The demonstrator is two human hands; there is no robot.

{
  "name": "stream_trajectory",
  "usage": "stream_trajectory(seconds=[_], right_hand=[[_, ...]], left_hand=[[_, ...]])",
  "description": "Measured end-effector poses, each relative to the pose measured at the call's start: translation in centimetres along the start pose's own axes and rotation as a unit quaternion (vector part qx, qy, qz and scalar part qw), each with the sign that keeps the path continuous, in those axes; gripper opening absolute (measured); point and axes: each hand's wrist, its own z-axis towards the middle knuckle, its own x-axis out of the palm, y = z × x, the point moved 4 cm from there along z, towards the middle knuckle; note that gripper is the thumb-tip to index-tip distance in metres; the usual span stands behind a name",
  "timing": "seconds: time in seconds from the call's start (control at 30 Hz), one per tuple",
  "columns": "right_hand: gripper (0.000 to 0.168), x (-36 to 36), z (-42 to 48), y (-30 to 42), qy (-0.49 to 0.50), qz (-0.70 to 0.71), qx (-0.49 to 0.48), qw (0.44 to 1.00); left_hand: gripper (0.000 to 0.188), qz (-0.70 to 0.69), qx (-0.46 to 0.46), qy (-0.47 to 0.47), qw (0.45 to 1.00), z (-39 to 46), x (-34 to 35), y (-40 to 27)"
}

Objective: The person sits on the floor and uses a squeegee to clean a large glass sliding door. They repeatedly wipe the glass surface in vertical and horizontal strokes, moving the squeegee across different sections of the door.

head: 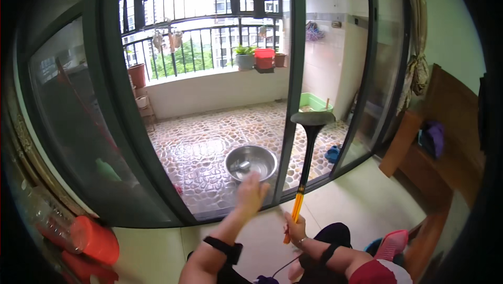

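Observation:
My left hand (252,195) is raised before the glass door, blurred, fingers extended, with nothing seen in it. It overlaps the near rim of a round metal basin (232,174) in this view; whether they touch cannot be told. The basin stands on the pebble-patterned balcony floor and holds a small shiny object (244,165) that I cannot identify. My right hand (295,227) is closed around the orange handle of a long cleaning tool (308,158), held nearly upright. Its shaft is black and its wide, flat head is dark grey, at the top, in front of the door frame.
Dark-framed sliding glass doors (295,99) stand ahead, over a low floor track. Red plastic containers (96,240) are at the lower left. Wooden furniture (424,170) is at the right, near a pink plastic item (393,244). A green tub (314,102) and blue footwear (332,154) lie beyond the doors.

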Motion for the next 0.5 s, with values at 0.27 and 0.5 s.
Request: stream_trajectory(seconds=[0.27, 0.5], right_hand=[[0.021, -3.1, 4.1, 8.0, -0.050, -0.074, -0.086, 0.992], [0.016, -12.7, 17.4, 16.9, -0.144, -0.283, -0.303, 0.898]], left_hand=[[0.066, 0.312, 0.050, 0.009, 0.949, 9.2, -3.8, 4.7], [0.067, 0.349, 0.135, -0.025, 0.927, 14.5, -4.2, 4.4]])
